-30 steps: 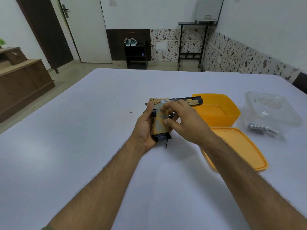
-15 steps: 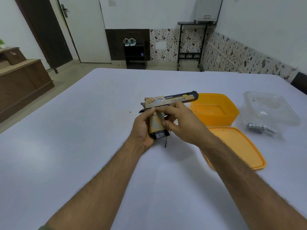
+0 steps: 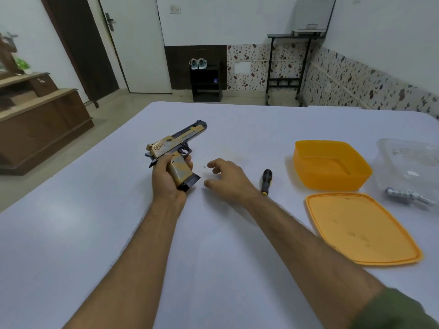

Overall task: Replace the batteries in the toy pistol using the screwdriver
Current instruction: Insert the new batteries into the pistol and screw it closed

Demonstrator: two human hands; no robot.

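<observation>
My left hand (image 3: 166, 179) grips the tan and black toy pistol (image 3: 177, 148) by its handle, barrel pointing away and to the right, above the white table (image 3: 95, 233). My right hand (image 3: 228, 179) hovers just right of the pistol, fingers apart and holding nothing. A tiny dark screw (image 3: 204, 166) lies on the table by its fingertips. The screwdriver (image 3: 266, 181), black handle with a yellow collar, lies on the table right of that hand. Batteries (image 3: 403, 194) lie beside the clear box at far right.
An orange container (image 3: 330, 165) stands right of the screwdriver, its orange lid (image 3: 361, 229) flat in front of it. A clear plastic box (image 3: 411, 160) sits at the right edge. Wooden furniture (image 3: 35, 119) stands beyond the table's left side.
My right hand let go of the pistol and moved right, opening. My left hand carried the pistol to the left and turned its barrel away. The screwdriver and a small screw now show on the table.
</observation>
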